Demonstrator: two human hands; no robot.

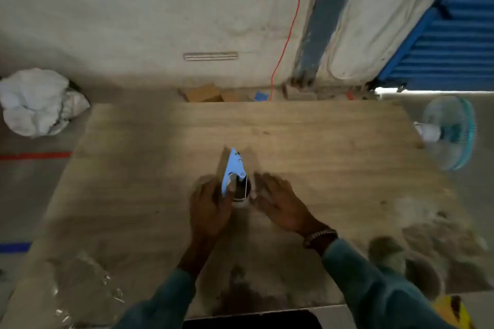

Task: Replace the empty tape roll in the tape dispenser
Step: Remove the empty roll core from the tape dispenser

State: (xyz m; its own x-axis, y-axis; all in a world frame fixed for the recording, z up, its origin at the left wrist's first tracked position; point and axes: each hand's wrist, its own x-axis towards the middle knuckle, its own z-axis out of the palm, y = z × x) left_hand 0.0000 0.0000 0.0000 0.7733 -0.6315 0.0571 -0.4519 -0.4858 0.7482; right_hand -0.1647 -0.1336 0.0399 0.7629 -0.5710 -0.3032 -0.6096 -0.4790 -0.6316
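The picture is motion-blurred. A tape dispenser [235, 171] with a pale blue metal plate stands upright on the wooden table [320, 157], its pointed end away from me. My left hand [209, 208] grips its near end, thumb against the plate. A dark hub or core [242, 192] shows beside the plate; whether a roll sits on it is unclear. My right hand [280, 203] hovers just right of the dispenser, fingers spread, holding nothing. A brown roll-like blur [387, 251] lies near the table's front right.
Clear plastic wrap [88, 283] lies on the table's front left. A table fan [451, 132] stands at the right edge. On the floor beyond are a white sack [37, 101], cardboard boxes [205, 93] and a red cable [286, 43]. A yellow object [451, 310] sits at bottom right.
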